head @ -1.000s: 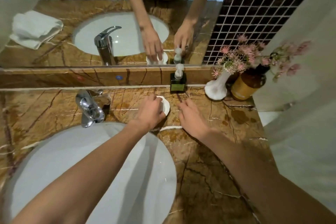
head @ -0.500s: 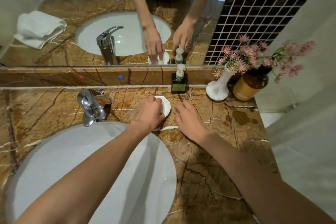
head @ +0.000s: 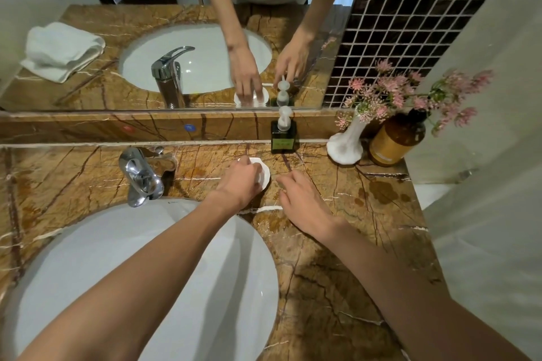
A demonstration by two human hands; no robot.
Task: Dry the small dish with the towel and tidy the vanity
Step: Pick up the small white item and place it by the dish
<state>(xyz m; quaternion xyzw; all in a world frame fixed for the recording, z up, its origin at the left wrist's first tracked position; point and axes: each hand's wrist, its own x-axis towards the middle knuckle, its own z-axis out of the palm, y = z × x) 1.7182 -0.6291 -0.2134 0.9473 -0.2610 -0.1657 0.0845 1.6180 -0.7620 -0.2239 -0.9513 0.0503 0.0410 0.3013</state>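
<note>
head | left hand [head: 240, 182] grips small dish [head: 263, 174], flat | right hand [head: 302, 202] loosely spread, empty

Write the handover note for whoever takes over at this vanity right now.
Left hand: resting on the small white dish on the counter behind the sink; whether it grips it is unclear.
Right hand: open, flat on the counter beside the dish, holding nothing.
Towel: folded, seen only in the mirror, at the counter's far corner; neither hand has it.
Done: dish is on the counter.
Left: fetch towel, dry dish, wipe the wet patches, tidy up.
</note>
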